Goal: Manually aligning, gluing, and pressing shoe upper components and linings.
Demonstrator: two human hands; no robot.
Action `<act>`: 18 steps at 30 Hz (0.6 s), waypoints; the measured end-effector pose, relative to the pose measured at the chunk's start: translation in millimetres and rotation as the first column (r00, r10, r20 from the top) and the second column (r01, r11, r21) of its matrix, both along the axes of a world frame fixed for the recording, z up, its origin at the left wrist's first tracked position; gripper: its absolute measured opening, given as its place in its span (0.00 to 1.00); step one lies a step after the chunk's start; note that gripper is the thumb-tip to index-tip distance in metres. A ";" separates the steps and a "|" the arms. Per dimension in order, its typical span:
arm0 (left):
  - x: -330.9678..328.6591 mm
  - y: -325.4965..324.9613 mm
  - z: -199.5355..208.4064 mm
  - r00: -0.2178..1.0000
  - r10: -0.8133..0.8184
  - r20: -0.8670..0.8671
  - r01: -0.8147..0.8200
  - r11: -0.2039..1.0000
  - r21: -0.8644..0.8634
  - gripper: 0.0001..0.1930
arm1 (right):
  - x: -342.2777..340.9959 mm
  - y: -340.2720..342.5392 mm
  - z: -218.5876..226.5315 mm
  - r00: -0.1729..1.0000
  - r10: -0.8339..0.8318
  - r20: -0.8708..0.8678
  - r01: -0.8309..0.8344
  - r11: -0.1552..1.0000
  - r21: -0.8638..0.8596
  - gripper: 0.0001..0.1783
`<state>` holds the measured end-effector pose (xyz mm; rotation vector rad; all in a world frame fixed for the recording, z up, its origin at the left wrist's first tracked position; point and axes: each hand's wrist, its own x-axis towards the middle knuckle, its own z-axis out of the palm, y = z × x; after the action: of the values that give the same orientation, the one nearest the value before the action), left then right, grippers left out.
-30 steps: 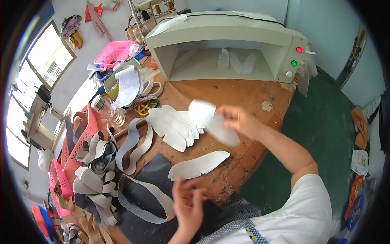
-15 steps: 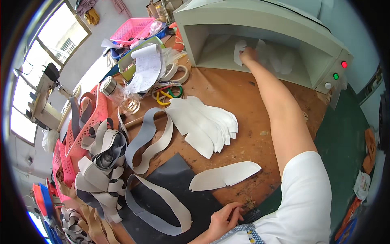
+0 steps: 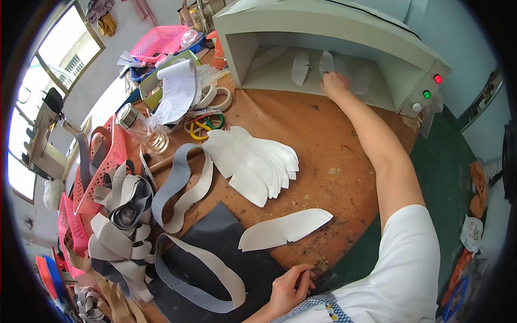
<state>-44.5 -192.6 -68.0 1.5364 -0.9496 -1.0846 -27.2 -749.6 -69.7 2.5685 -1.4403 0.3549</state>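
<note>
Inside the pale box-shaped machine point(image 3: 269, 32) — red and green lamps on its right corner — the right hand point(image 3: 335, 84) presses loose fingers on a white insole-shaped piece point(image 3: 326, 60), while the left hand point(image 3: 290, 285), fingers curled and holding nothing, rests on the dark sheet point(image 3: 215, 237) near the table's front edge.

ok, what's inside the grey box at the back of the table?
Inside the box: several pale cut pieces lying on its floor, and the right hand reaching in among them. Anything under the hand is covered; the far right corner is too dim to tell.
</note>
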 end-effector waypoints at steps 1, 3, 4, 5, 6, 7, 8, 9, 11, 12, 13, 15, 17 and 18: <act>-0.1 -1.0 0.7 1.000 -0.006 0.003 0.006 1.000 -0.006 0.09 | -5.8 -9.4 -4.1 0.997 0.023 -0.071 -0.026 0.999 -0.045 0.13; -0.4 -1.9 1.2 1.000 -0.013 -0.010 0.013 1.000 -0.023 0.07 | -12.7 -21.8 -12.9 0.995 0.007 0.103 0.003 0.995 -0.095 0.12; -0.5 -1.9 1.6 1.000 -0.008 -0.008 0.008 1.000 -0.021 0.07 | -16.7 -28.3 -16.1 0.963 -0.007 0.269 0.046 0.989 -0.139 0.11; -0.9 -2.6 1.7 1.000 -0.018 -0.020 0.018 0.999 -0.027 0.07 | -22.4 -39.0 -13.6 0.894 -0.077 0.441 0.149 0.980 -0.133 0.11; -1.0 -2.9 2.0 0.999 -0.027 -0.032 0.026 0.999 -0.033 0.07 | -24.4 -47.3 -8.0 0.790 -0.136 0.598 0.247 0.963 -0.107 0.11; -1.1 -3.2 2.6 0.999 -0.032 -0.036 0.030 0.999 -0.035 0.07 | -30.5 -55.6 -1.9 0.791 -0.139 0.596 0.252 0.962 -0.110 0.11; 0.3 -3.3 2.9 0.999 -0.032 -0.034 0.031 0.999 -0.023 0.07 | -31.6 -60.0 5.8 0.644 -0.169 0.746 0.343 0.936 -0.084 0.11; 1.6 -3.2 3.2 0.999 -0.032 -0.030 0.032 0.999 -0.011 0.07 | -31.3 -60.8 11.5 0.467 -0.183 0.865 0.425 0.904 -0.038 0.11; 2.4 -2.8 2.9 0.999 -0.025 -0.029 0.024 1.000 -0.006 0.07 | -28.9 -57.3 16.8 0.474 -0.128 0.871 0.396 0.915 -0.081 0.11; 2.1 -2.5 2.9 0.999 -0.018 -0.028 0.018 1.000 -0.004 0.07 | -26.6 -54.5 18.6 0.477 -0.071 0.876 0.368 0.921 -0.126 0.11; 1.9 -2.1 2.9 1.000 -0.016 -0.026 0.016 1.000 -0.002 0.07 | -22.2 -50.7 18.5 0.476 -0.071 0.877 0.367 0.922 -0.124 0.11; 1.8 -2.0 2.2 1.000 -0.016 -0.016 0.016 1.000 0.003 0.07 | -17.7 -46.8 16.1 0.604 0.068 0.794 0.236 0.936 -0.260 0.11; 1.4 -2.8 3.8 1.000 -0.018 -0.020 0.018 1.000 -0.005 0.07 | -16.8 -51.2 23.2 0.559 0.073 0.826 0.261 0.930 -0.259 0.11; 1.2 -2.8 4.6 0.999 -0.021 -0.024 0.021 1.000 -0.015 0.07 | -17.8 -54.4 27.7 0.513 0.081 0.855 0.287 0.922 -0.259 0.12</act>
<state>-43.3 -195.4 -63.4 1.5008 -0.9571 -1.1065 -45.0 -804.0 -42.1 1.9657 -1.5131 1.9060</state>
